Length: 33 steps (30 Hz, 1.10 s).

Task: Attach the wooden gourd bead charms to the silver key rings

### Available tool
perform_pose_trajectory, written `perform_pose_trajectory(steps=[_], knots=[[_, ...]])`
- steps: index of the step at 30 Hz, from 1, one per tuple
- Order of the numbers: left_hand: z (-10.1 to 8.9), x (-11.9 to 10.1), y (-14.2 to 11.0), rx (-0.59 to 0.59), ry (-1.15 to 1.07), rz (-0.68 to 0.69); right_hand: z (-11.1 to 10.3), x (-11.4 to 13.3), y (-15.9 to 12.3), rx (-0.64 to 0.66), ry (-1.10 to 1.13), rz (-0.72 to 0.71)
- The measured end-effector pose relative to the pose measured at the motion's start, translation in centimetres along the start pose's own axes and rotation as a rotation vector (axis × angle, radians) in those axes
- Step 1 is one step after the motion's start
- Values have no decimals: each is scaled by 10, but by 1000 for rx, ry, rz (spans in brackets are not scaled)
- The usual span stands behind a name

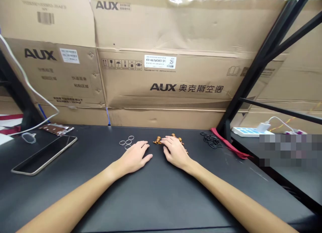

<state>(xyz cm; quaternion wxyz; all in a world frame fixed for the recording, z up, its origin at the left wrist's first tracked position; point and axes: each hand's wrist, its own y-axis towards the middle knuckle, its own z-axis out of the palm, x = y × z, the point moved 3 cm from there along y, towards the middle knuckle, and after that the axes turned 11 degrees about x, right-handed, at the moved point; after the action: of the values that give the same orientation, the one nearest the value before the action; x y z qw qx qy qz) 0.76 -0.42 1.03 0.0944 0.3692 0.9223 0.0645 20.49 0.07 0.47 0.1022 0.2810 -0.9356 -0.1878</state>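
My left hand (135, 157) lies flat on the black table, fingers stretched out and holding nothing. Just beyond it are several thin silver rings (128, 142), one of them close to its knuckles. To the right, my right hand (175, 152) rests palm down with its fingers extended. Around and partly beneath that hand are several small brown gourd-shaped pendants (158, 139) with cords; some are hidden by the fingers. A gap of bare tabletop separates the two thumbs. Farther right sits a pile of black cord loops (212, 140).
A phone (45, 155) lies at left, near a brown packet (56, 128) and a white cable (27, 80). A red strap (230, 145) runs by the black rack post (227, 115) at right. Cardboard boxes (161, 32) stand behind the table. A power strip (249, 131) lies far right.
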Motion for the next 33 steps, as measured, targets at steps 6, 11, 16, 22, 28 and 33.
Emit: perform_pose_trajectory(steps=[6, 11, 16, 22, 28, 33], knots=[[-3, -5, 0, 53, -84, 98, 7, -4, 4, 100, -32, -40], [-3, -5, 1, 59, -146, 122, 15, -9, 15, 157, -48, -41], [-1, -2, 3, 45, -204, 129, 9, -4, 13, 147, 17, -73], [-1, -1, 5, -3, -233, 180, 2, 2, 1, 79, 244, -141], [-2, -3, 7, -10, -267, 193, 1, 4, 0, 86, 359, -150], [-6, -5, 7, 18, -285, 176, -1, 6, 0, 116, 331, -161]])
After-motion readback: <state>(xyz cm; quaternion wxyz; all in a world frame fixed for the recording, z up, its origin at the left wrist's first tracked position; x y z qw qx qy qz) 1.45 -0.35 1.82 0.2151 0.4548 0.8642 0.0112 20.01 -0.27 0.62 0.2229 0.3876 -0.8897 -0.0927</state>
